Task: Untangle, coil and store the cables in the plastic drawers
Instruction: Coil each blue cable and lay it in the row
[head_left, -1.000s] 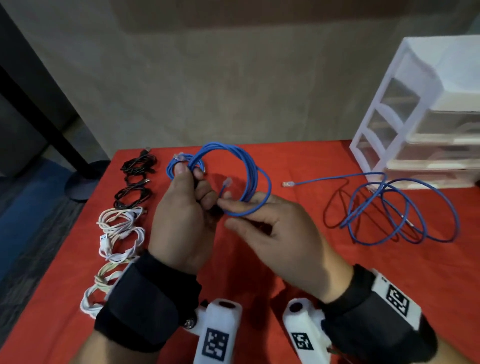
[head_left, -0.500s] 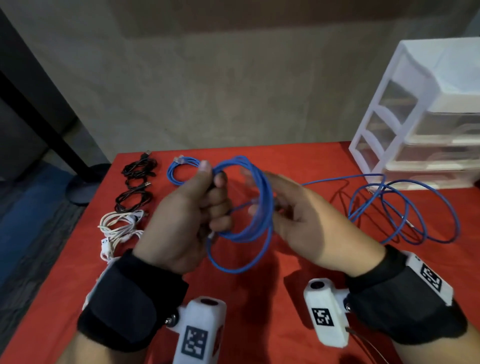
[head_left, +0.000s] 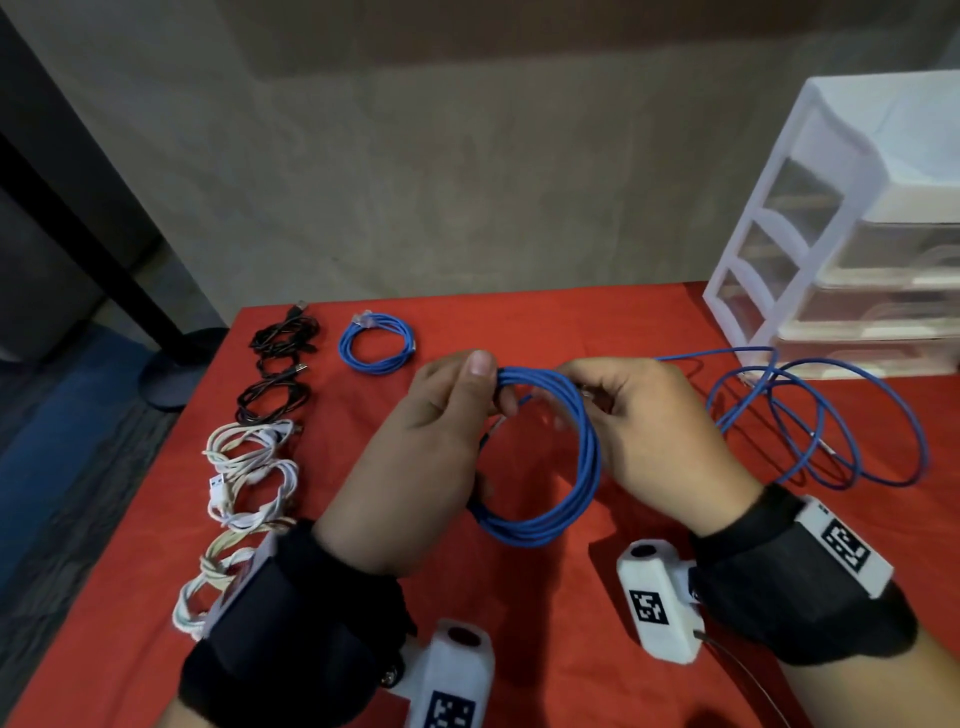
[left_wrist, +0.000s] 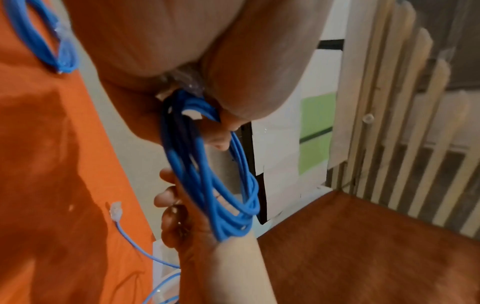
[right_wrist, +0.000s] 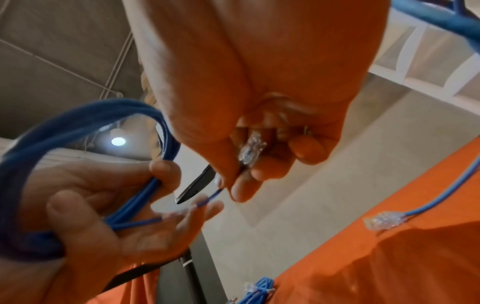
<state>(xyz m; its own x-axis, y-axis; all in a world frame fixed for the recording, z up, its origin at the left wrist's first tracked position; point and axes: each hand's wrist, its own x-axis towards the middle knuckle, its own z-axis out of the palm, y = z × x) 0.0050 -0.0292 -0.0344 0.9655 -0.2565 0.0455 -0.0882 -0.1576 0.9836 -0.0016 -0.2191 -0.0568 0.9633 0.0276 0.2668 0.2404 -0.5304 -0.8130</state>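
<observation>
Above the red table (head_left: 571, 597) I hold a blue network cable wound into a coil (head_left: 550, 452). My left hand (head_left: 441, 431) grips the coil's top left between thumb and fingers; the loops (left_wrist: 207, 185) hang below it. My right hand (head_left: 639, 421) pinches the cable's free end, its clear plug (right_wrist: 252, 150) lying between thumb and fingers. A short blue stretch (right_wrist: 207, 200) runs from that plug back to the coil (right_wrist: 78, 127). The white plastic drawer unit (head_left: 841, 223) stands at the back right.
A loose tangle of blue cable (head_left: 821, 421) lies right of my hands, before the drawers, its plug (right_wrist: 384, 221) on the cloth. A small coiled blue cable (head_left: 376, 343) lies at the back. Coiled black cables (head_left: 278, 369) and white cables (head_left: 249, 467) line the left edge.
The coil has turned from edge-on to a flat ring facing me and hangs lower. My right hand went from an open palm beside it to pinching the plug end at the top.
</observation>
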